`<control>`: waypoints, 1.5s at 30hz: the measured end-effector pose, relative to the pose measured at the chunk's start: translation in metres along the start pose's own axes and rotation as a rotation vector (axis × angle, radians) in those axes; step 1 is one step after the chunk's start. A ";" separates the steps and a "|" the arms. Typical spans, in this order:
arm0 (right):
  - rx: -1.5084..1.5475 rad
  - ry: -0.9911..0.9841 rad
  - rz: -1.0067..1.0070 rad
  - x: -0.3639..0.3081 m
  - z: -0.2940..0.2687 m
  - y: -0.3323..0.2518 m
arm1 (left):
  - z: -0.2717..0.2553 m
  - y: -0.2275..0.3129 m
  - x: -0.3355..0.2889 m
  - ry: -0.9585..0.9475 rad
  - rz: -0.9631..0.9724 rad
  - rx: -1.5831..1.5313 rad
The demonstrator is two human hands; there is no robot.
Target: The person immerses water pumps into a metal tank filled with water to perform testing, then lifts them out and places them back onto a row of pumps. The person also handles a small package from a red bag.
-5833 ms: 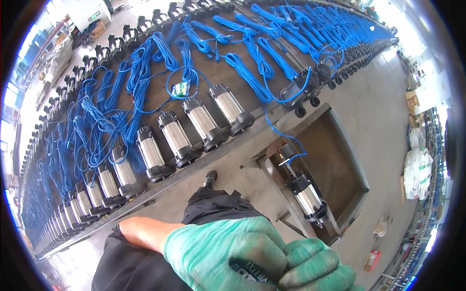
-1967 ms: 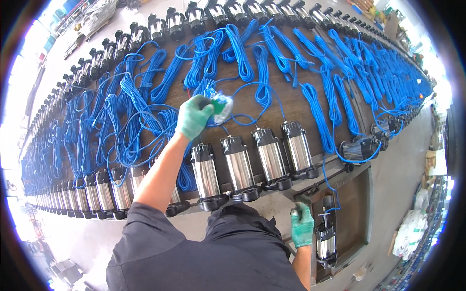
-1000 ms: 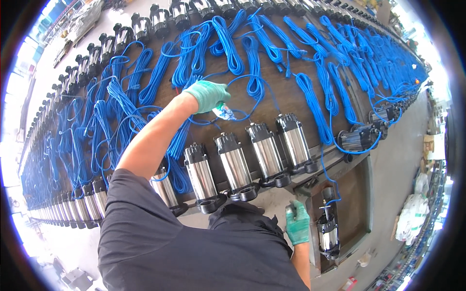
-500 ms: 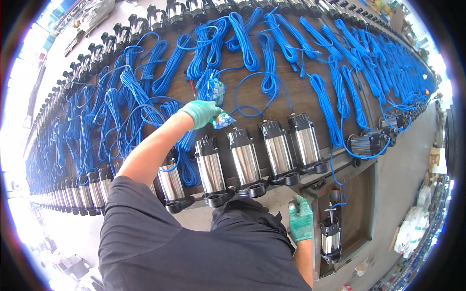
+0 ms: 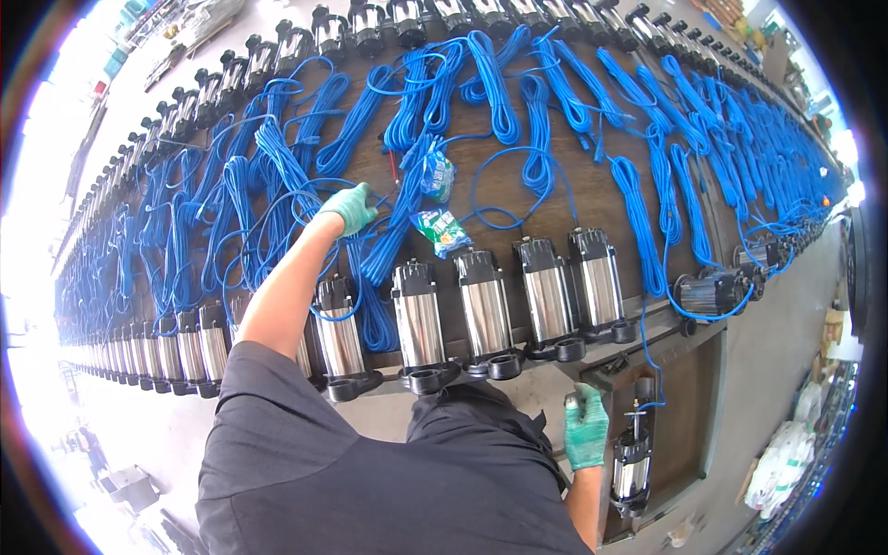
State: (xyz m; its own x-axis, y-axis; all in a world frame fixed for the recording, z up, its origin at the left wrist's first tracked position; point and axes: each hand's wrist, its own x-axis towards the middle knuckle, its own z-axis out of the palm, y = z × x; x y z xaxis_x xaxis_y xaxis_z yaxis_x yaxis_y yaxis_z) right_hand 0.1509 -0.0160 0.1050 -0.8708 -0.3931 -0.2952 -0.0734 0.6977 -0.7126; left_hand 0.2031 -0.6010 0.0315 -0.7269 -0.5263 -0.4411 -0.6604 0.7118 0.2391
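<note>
My left hand (image 5: pixel 350 209), in a green glove, reaches over the bench among coiled blue cables (image 5: pixel 270 157). Its fingers are apart and hold nothing. Just right of it lie a blue-and-white packet (image 5: pixel 437 176) and a green-and-white packet (image 5: pixel 442 231). A thin red rod (image 5: pixel 393 168) rests beside the upper one. My right hand (image 5: pixel 585 429), also green-gloved, hangs low near the bench's front edge with its fingers curled closed; what they hold, if anything, I cannot make out. Beside it stands a steel-and-black pump (image 5: pixel 632 467) with a small T-shaped piece (image 5: pixel 635 413) on top.
Steel pumps (image 5: pixel 419 319) with black ends line the near edge of the dark bench (image 5: pixel 472 171), and more pumps (image 5: pixel 330 32) line its far edge. Black-bodied pumps (image 5: pixel 708 294) lie at the right end. A metal frame (image 5: pixel 712 407) stands below them. White bags (image 5: pixel 782 467) sit at the far right.
My left hand has come off the packets and moved left, leaving both on the bench. My right hand stays beside the pump. The whole view has shifted slightly.
</note>
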 end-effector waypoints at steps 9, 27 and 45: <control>0.040 0.015 -0.070 0.003 0.001 0.007 | -0.049 -0.093 -0.039 1.066 -0.064 -0.225; -0.056 0.174 0.036 -0.029 -0.016 0.058 | -0.006 -0.108 -0.129 0.703 -0.894 0.111; 0.418 0.527 0.487 -0.247 -0.063 0.232 | 0.168 0.477 -0.269 -0.379 0.842 -0.460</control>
State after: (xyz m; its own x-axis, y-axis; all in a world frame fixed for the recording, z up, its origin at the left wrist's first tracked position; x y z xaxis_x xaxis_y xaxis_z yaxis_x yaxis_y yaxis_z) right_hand 0.3181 0.2806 0.0525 -0.8796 0.3000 -0.3693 0.4671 0.3966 -0.7903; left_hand 0.1152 -0.0413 0.1194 -0.9328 0.2984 -0.2021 -0.0308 0.4928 0.8696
